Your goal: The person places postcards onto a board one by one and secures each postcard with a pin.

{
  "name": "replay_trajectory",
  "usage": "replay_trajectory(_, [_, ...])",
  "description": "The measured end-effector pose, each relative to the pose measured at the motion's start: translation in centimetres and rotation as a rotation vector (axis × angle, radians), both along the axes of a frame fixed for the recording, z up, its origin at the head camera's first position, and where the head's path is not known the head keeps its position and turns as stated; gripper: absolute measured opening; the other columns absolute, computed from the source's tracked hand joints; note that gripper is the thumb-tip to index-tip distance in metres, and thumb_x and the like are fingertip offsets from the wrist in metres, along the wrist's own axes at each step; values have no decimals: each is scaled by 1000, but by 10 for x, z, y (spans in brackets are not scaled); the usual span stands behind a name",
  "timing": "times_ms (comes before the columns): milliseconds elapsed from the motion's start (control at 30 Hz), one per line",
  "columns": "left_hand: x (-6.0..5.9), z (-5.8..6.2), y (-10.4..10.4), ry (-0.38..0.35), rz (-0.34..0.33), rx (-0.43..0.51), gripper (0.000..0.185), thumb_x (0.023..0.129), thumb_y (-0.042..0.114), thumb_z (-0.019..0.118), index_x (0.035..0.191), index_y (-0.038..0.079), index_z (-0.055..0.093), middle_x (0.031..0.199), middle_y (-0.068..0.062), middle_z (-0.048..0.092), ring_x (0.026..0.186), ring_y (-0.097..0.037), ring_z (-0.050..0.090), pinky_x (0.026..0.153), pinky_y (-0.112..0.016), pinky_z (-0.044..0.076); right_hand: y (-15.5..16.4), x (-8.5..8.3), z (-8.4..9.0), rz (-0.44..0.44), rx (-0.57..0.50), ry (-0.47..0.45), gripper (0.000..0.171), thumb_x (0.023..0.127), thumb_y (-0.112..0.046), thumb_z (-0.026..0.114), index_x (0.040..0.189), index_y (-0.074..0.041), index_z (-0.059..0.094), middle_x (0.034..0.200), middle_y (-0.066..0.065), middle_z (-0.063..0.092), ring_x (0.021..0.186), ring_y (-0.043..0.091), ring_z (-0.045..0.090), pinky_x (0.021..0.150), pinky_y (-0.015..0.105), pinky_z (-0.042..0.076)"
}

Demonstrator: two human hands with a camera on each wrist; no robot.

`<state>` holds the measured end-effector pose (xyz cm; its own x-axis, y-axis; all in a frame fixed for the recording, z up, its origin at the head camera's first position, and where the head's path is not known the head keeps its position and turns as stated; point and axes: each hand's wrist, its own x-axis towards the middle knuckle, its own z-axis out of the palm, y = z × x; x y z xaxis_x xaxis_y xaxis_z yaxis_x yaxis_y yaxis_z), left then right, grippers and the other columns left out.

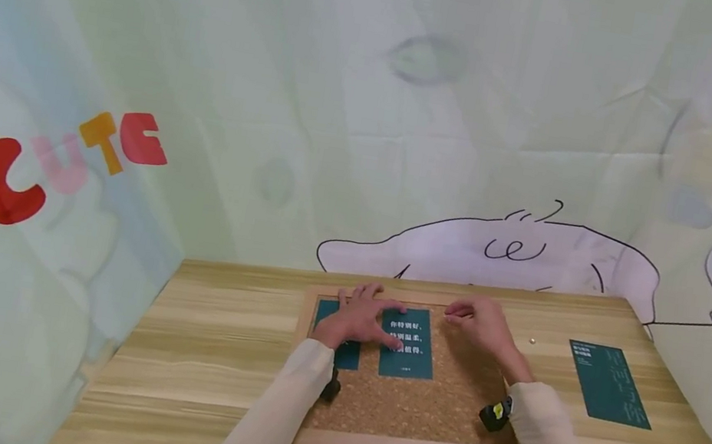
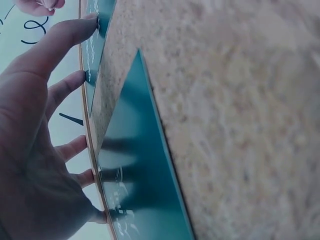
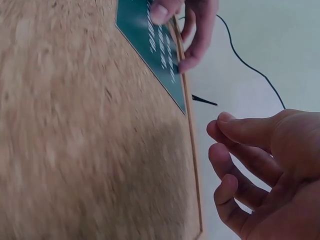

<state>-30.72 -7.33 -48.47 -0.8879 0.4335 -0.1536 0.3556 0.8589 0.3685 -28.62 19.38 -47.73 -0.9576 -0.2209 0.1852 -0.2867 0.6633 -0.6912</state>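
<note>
A cork board [image 1: 444, 414] with a wooden frame lies on the table. On it, two dark teal cards sit side by side; white writing marks the right-hand card [image 1: 407, 362]. My left hand [image 1: 357, 319] is spread over both, thumb and forefinger touching the right-hand card [image 2: 92, 57]. Part of the left-hand card [image 2: 145, 165] is hidden beneath that hand in the head view. Near the right-hand card's upper right corner, my right hand [image 1: 482, 327] brings thumb and forefinger together. A tiny pale thing shows at these fingertips, mostly hidden; its kind is unclear.
Another teal card [image 1: 610, 383] lies on the wooden table [image 1: 209, 354], right of the board. Between them is a small shiny pin-like thing [image 1: 532, 341]. Behind the table hangs a printed cloth [image 1: 311, 153] with cartoon drawings.
</note>
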Motion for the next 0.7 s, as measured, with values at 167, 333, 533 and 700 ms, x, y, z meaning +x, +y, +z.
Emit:
replay_trajectory(167, [0, 0, 1, -10, 4, -4, 74, 79, 67, 81, 145, 43, 58, 166, -8, 29, 151, -37, 20, 114, -69, 8, -9, -3, -4, 45, -20, -39, 8, 97, -4, 72, 99, -5, 80, 94, 6, 75, 88, 25, 66, 76, 40, 55])
replay_trajectory(333, [0, 0, 2, -4, 3, -10, 75, 79, 68, 80, 146, 44, 57, 166, -8, 29, 151, -36, 20, 114, -69, 9, -20, -6, -4, 28, -41, -117, 9, 99, -7, 71, 100, -8, 80, 95, 5, 72, 89, 25, 61, 76, 38, 52])
replay_trajectory(533, [0, 0, 2, -1, 5, -15, 75, 79, 68, 80, 146, 43, 57, 165, -8, 30, 151, -36, 20, 113, -69, 10, -30, -11, -4, 18, -62, -211, 9, 100, -10, 70, 99, -6, 78, 91, 7, 67, 84, 24, 58, 69, 34, 49])
replay_trajectory(700, [0, 0, 2, -3, 7, -17, 75, 79, 68, 80, 146, 43, 57, 165, -8, 30, 151, -36, 21, 114, -70, 9, -36, -17, -8, -33, -49, -251, 10, 101, -11, 69, 98, -5, 77, 89, 8, 65, 80, 23, 57, 66, 31, 46])
